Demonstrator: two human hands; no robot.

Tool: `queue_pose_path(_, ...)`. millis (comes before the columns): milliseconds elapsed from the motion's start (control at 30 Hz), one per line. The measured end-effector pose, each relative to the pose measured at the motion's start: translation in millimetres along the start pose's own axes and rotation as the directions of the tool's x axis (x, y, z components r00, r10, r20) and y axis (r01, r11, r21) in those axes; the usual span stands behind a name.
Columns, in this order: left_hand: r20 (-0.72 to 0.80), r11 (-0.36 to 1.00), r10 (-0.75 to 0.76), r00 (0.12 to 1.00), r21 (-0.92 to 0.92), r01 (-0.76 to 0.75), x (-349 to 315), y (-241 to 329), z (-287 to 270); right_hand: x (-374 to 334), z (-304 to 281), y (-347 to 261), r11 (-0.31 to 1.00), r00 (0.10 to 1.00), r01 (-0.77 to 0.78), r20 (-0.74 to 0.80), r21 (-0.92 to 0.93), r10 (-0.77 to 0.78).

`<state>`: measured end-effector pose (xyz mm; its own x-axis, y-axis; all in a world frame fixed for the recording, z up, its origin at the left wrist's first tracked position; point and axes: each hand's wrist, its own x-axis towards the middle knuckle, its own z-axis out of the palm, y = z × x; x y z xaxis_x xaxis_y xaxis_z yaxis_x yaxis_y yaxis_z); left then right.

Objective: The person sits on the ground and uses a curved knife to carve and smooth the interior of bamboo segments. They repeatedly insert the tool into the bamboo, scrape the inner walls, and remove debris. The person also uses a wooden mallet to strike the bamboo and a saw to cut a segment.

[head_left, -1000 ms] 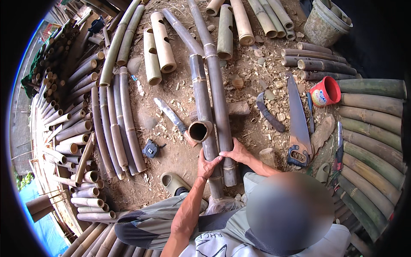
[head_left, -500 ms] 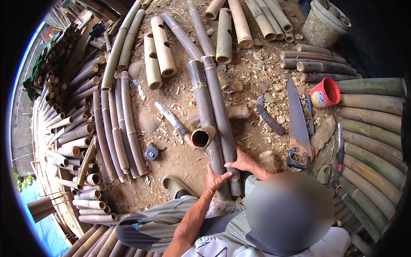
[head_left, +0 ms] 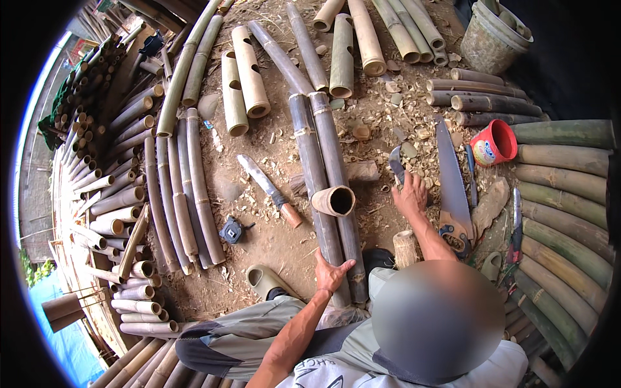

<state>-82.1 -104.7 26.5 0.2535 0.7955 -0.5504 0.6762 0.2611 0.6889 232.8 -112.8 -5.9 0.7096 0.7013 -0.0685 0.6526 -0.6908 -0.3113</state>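
Note:
Two long dark bamboo poles (head_left: 313, 158) lie side by side before me, running away from my knees. My left hand (head_left: 332, 271) is closed round the near part of the left pole, its thumb reaching toward the right one. A short, open-ended bamboo tube (head_left: 350, 202) sits on top of both poles, its hollow end facing me. To their right, my right hand (head_left: 412, 195) is closed over the handle of a curved knife (head_left: 396, 159). The blade shows beyond my fingers, while most of the handle is hidden under them.
Left of the poles lie a long knife (head_left: 262, 180) and a tape measure (head_left: 231, 230). A handsaw (head_left: 451, 174), a red bucket (head_left: 494, 142) and a cut stump (head_left: 406, 249) are on the right. Bamboo stacks (head_left: 563, 194) line both sides. Chips litter the ground.
My right hand has left the poles and moved up and right onto the curved knife. The short tube now sits further right, across both poles. My left hand stays on the poles.

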Motion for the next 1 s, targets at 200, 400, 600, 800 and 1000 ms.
queue_pose_path(200,0.011,0.999,0.021,1.000,-0.029,-0.021,1.1,-2.8,1.3,22.7,7.1,55.2,0.994,0.969,0.064,0.245,-0.090,-0.040)
queue_pose_path(400,0.031,0.998,0.056,0.998,-0.037,-0.055,3.7,-11.2,6.8,22.3,-35.3,44.7,0.957,0.920,-0.143,0.391,0.251,0.034)
queue_pose_path(600,0.031,0.994,0.089,0.996,-0.066,-0.087,5.8,-17.2,9.7,-49.0,-161.2,26.1,0.621,0.940,-0.179,0.320,0.763,-0.122)
queue_pose_path(800,0.010,0.997,0.073,0.997,-0.018,-0.073,13.8,-25.0,11.1,-100.7,-220.8,26.6,0.526,0.952,-0.204,0.292,0.826,-0.089)
queue_pose_path(1000,-0.003,0.996,0.080,0.997,-0.030,-0.080,16.0,-26.1,11.0,-130.4,-211.7,34.3,0.520,0.962,-0.177,0.260,0.835,-0.090)
